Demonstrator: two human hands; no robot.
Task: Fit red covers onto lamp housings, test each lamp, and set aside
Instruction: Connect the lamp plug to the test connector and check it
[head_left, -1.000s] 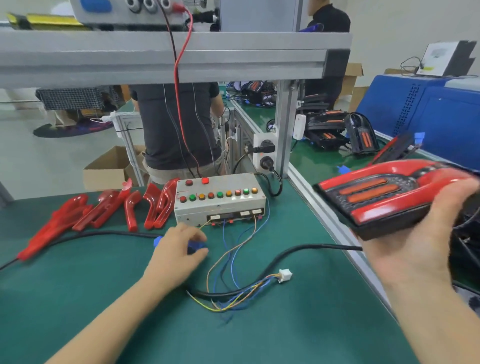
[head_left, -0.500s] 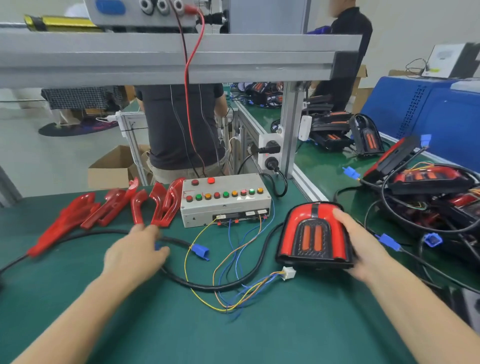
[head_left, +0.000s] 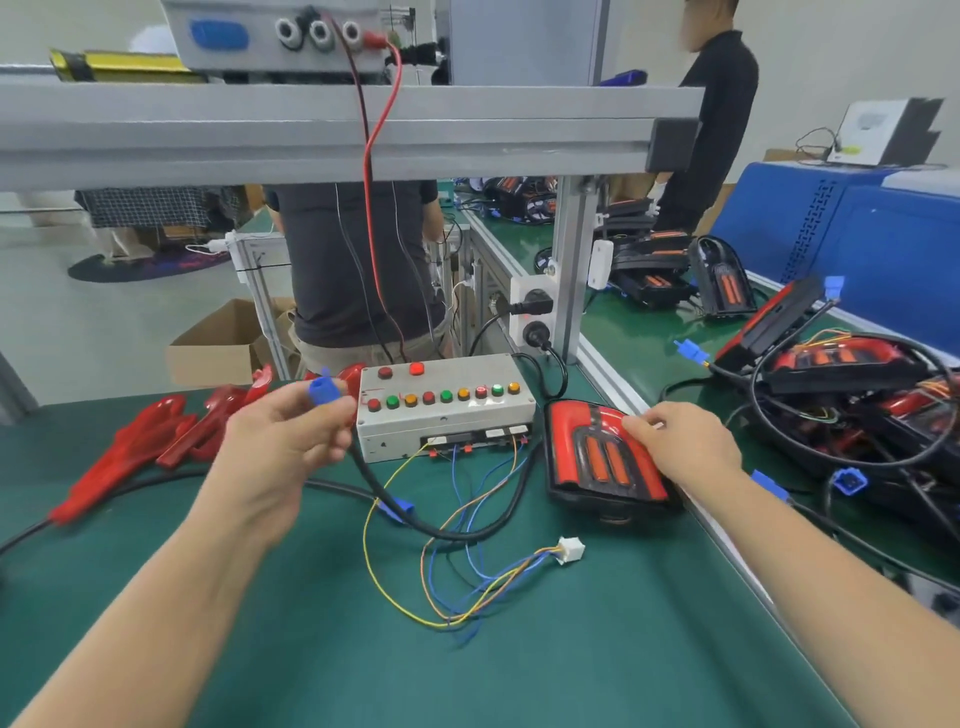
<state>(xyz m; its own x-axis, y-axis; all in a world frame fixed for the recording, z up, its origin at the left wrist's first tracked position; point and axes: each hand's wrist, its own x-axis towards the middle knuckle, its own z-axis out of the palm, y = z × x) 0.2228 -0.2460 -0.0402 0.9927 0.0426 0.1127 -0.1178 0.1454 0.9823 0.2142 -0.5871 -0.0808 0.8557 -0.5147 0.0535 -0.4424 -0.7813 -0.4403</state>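
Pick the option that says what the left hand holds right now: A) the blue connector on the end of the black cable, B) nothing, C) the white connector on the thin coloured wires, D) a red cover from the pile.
A: the left hand has its fingers pinched round the blue connector, lifted in front of the test box.
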